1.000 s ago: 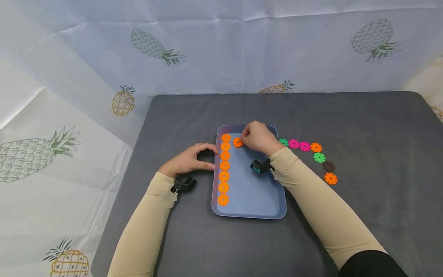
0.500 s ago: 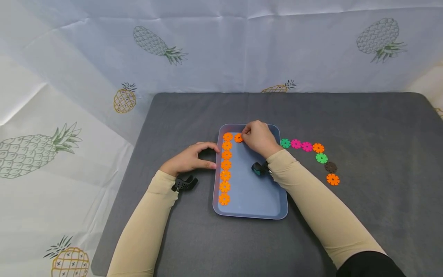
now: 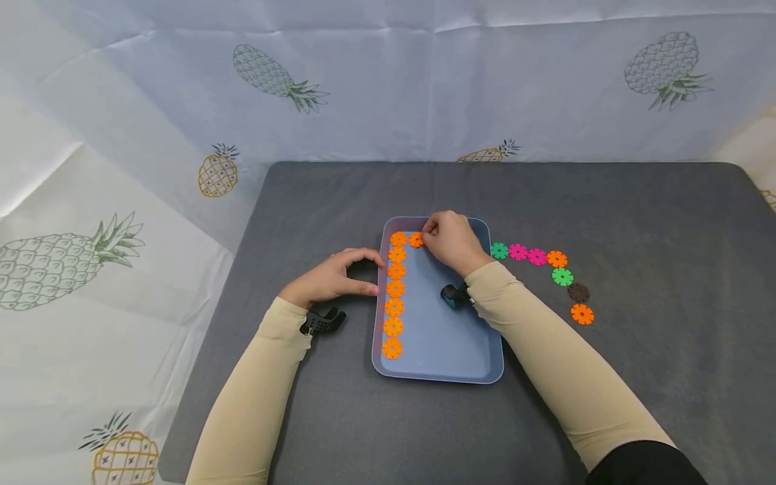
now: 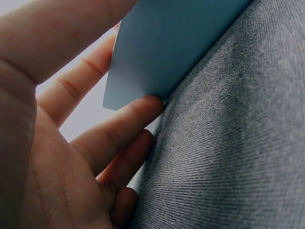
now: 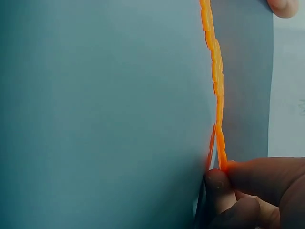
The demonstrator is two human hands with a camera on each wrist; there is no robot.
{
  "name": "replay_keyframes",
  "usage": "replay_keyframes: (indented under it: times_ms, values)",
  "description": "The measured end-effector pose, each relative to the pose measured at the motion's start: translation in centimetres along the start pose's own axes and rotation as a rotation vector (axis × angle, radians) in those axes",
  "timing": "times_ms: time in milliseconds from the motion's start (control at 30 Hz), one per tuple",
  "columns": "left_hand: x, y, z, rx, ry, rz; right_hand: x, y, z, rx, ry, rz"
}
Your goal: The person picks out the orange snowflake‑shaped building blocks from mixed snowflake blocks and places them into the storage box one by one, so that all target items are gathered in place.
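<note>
Disc, orange and notched, pinched by the right hand inside the tray, now level with the top of the orange column; one second earlier it sat lower. Its right edge is hidden. Left hand: thumb and forefinger wide apart against the tray's side.

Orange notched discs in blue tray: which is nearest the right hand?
The orange round notched disc right of the column's far end; the other seven orange discs line the blue tray's left side, farther from the right hand.
</note>
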State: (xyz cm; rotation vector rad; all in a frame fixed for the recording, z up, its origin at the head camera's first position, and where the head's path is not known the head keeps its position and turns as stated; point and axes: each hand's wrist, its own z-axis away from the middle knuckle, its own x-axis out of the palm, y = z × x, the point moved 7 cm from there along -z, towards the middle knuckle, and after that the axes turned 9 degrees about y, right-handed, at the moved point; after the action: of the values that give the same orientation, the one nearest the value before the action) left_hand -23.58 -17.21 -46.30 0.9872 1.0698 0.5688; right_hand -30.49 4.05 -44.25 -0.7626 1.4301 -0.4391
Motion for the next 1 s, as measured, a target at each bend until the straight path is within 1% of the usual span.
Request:
replay_keyframes:
  times_ms: [167, 333, 600, 867, 1000]
  values:
    - [0.01, 0.10, -0.12, 0.023, -0.001, -0.012, -0.02, 0.04, -0.12, -0.013, 0.005, 0.000]
    - [0.03, 0.10, -0.13, 0.030, -0.001, -0.009, 0.01, 0.15, -0.20, -0.033, 0.008, 0.002]
    - [-0.02, 0.09, -0.03, 0.012, -0.001, -0.002, 0.10, 0.20, -0.24, -0.031, -0.003, -0.003]
    - [0.08, -0.13, 0.01, 0.023, -0.006, -0.007, 0.13, 0.28, -0.09, -0.015, -0.020, -0.005]
    - [0.16, -0.19, -0.05, 0.009, -0.001, -0.003, -0.30, 0.29, 0.10, -0.006, -0.008, 0.000]
